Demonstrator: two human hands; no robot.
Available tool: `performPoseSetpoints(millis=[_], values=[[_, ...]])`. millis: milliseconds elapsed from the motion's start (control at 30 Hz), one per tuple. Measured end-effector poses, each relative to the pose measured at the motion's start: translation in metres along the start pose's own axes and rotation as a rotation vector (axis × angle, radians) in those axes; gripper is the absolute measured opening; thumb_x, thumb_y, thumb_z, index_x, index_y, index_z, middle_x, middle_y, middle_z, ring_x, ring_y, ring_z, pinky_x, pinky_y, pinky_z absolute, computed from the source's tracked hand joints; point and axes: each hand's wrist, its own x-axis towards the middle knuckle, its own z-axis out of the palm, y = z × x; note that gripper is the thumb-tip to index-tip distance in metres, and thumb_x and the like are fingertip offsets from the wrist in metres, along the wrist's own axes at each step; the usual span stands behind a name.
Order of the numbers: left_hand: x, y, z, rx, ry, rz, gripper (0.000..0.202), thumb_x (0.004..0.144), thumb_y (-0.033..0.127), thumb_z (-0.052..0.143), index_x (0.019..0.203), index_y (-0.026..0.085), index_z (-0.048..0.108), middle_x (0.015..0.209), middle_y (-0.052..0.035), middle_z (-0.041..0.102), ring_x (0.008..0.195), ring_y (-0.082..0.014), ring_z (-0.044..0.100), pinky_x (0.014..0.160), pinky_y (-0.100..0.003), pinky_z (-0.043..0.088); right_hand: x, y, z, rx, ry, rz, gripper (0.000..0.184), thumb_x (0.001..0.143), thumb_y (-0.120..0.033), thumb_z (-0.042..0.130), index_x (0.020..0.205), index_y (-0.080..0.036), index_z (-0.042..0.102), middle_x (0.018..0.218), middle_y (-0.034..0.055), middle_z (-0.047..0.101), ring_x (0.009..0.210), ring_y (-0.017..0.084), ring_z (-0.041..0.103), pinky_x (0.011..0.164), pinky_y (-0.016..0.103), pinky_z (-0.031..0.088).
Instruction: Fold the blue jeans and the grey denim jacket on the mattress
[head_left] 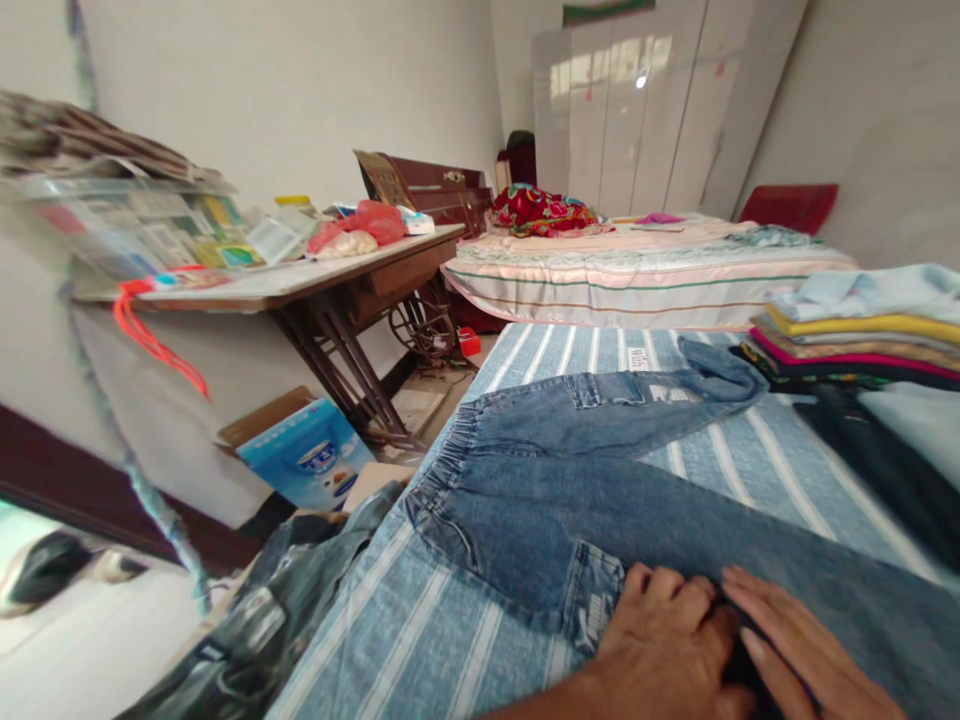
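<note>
A pair of blue denim jeans with an elastic waist and cargo pockets lies spread on the striped bed cover. Its waist points left, and the far leg is bent back at its end. Near the lower cargo pocket, my left hand presses on the near leg with bent fingers held close together, closed on the denim. Beside it, my right hand rests with its fingers stretched along the same leg. Something dark shows between the two hands; I cannot make out what it is.
Folded clothes are stacked at the right, with black garments in front. Dark clothes lie low on the left, by a blue carton. A sewing-machine table stands against the wall. Another bed lies beyond.
</note>
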Motion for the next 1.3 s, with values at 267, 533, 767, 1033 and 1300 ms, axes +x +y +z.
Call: performPoseSetpoints(millis=[267,533,767,1033,1300], values=[[0.002,0.004,-0.003,-0.079,-0.026,-0.084,0.037,0.089,0.044,0.042,0.116,0.020,0.050,0.108,-0.0024,0.057,0.095,-0.0210,0.046,0.085,-0.037,0.038,-0.003,-0.032,0.023,-0.002,0.139,0.150,0.040,0.089,-0.023,0.040,0.129,-0.023,0.049,0.116,0.0048,0.065,0.099,0.019,0.065,0.080,0.029,0.056],[0.001,0.003,-0.015,-0.144,-0.093,-0.092,0.041,0.086,0.039,0.048,0.121,0.018,0.044,0.112,-0.0042,0.054,0.099,-0.0208,0.045,0.093,-0.037,0.036,-0.001,-0.032,0.021,-0.087,0.119,0.137,0.042,0.087,-0.018,0.038,0.128,-0.022,0.046,0.111,0.0069,0.066,0.099,0.022,0.065,0.084,0.040,0.053],[0.000,-0.002,-0.017,-0.195,-0.099,-0.070,0.048,0.079,0.039,0.058,0.120,0.017,0.045,0.117,-0.0037,0.053,0.101,-0.0199,0.046,0.094,-0.034,0.038,-0.002,-0.035,0.021,-0.051,0.053,0.224,0.033,0.090,-0.026,0.041,0.123,-0.023,0.047,0.112,0.0059,0.066,0.100,0.022,0.064,0.086,0.042,0.052],[-0.003,-0.019,-0.035,-0.329,-0.055,-0.008,0.034,0.081,0.034,0.058,0.111,0.016,0.056,0.120,-0.0069,0.059,0.109,-0.0199,0.053,0.098,-0.033,0.040,-0.006,-0.033,0.024,-0.096,0.042,0.177,0.032,0.090,-0.026,0.041,0.120,-0.022,0.051,0.114,0.0071,0.065,0.103,0.022,0.063,0.090,0.043,0.048],[-0.042,-0.096,-0.056,-0.272,0.386,-0.297,0.020,0.085,0.025,0.052,0.102,0.019,0.063,0.115,-0.0076,0.064,0.109,-0.0190,0.057,0.095,-0.036,0.047,-0.005,-0.036,0.025,-0.131,-0.005,0.156,0.029,0.092,-0.025,0.041,0.118,-0.019,0.054,0.120,0.0076,0.062,0.110,0.021,0.059,0.099,0.044,0.041]])
